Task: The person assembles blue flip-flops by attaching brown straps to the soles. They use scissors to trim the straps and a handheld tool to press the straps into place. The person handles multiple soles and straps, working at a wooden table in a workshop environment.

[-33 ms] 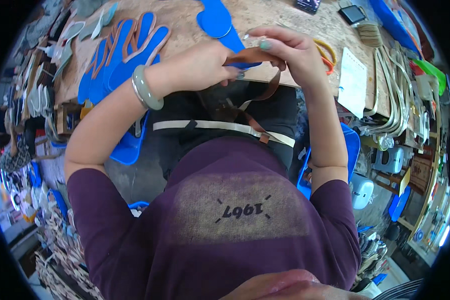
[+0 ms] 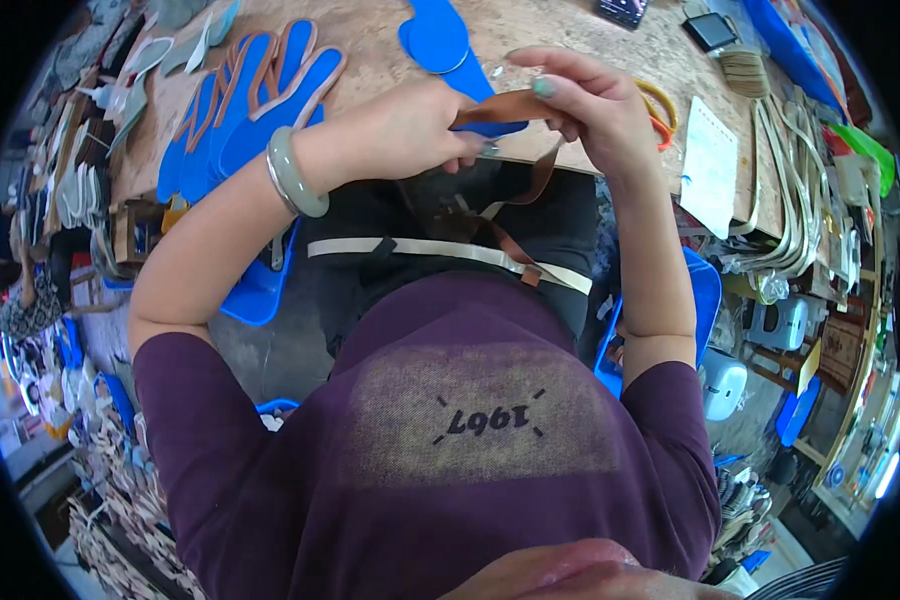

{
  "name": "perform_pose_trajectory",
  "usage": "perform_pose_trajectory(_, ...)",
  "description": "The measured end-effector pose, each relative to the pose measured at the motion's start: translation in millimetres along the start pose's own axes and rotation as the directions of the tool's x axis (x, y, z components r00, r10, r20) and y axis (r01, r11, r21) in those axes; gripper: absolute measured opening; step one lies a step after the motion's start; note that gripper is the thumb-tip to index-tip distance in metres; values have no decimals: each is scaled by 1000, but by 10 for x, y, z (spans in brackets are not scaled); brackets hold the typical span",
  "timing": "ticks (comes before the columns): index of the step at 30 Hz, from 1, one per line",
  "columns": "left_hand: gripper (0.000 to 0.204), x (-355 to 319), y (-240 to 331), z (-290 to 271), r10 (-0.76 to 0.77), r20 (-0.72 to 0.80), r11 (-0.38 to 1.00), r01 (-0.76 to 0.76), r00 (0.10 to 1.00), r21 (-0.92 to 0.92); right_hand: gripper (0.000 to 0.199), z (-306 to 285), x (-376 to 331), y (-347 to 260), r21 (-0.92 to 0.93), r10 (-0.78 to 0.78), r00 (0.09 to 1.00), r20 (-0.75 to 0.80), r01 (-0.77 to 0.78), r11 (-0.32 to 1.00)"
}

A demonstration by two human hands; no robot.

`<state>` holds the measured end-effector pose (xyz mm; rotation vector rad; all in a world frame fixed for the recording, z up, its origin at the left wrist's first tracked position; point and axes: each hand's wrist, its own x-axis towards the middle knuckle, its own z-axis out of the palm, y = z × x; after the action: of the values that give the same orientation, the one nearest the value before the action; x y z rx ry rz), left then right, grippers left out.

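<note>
A narrow brown strip is stretched between my two hands above the table's near edge, and its loose tail drops and curls over my lap. My left hand, closed, grips the strip's left part; its fingertips lie by the near end of a blue sole-shaped piece. Whether they also grip that piece is hidden. My right hand pinches the strip's right part between thumb and fingers, index finger raised and bent. A rounded blue piece overlaps the far part of the first one.
Several blue sole-shaped pieces with brown or pinkish edging lie left on the table. Orange-and-yellow scissor handles sit beside my right wrist. Further right are a paper sheet and pale strips. Blue bins stand below.
The view has shifted slightly. My right index finger has moved a little away from the strip. Both hands keep their hold on it.
</note>
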<state>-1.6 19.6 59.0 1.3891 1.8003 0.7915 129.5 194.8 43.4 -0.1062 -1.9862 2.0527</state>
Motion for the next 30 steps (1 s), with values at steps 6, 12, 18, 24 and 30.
perform_pose_trajectory(6, 35, -76, -33, 96, -75, 8, 947, 74, 997, -314, 24, 10, 76, 98, 164, -95, 963, -253, 139, 977)
perform_pose_trajectory(12, 33, -22, -185, 294, 50, -119, 736, -117, 992, -667, 25, 130, 101, 316, 346, -72, 953, -296, 177, 921)
perform_pose_trajectory(18, 34, 87, -240, 445, 28, -235, 629, -200, 972, -751, 23, 393, 44, 463, 432, -41, 900, -434, 248, 867)
perform_pose_trajectory(24, 31, 183, -261, 493, 33, -283, 456, -266, 959, -849, 20, 472, 64, 375, 394, -28, 899, -437, 219, 893)
perform_pose_trajectory(30, 36, 258, -257, 475, -172, -518, 369, -433, 838, -822, 18, 548, -26, 366, 31, -97, 867, -489, 129, 991)
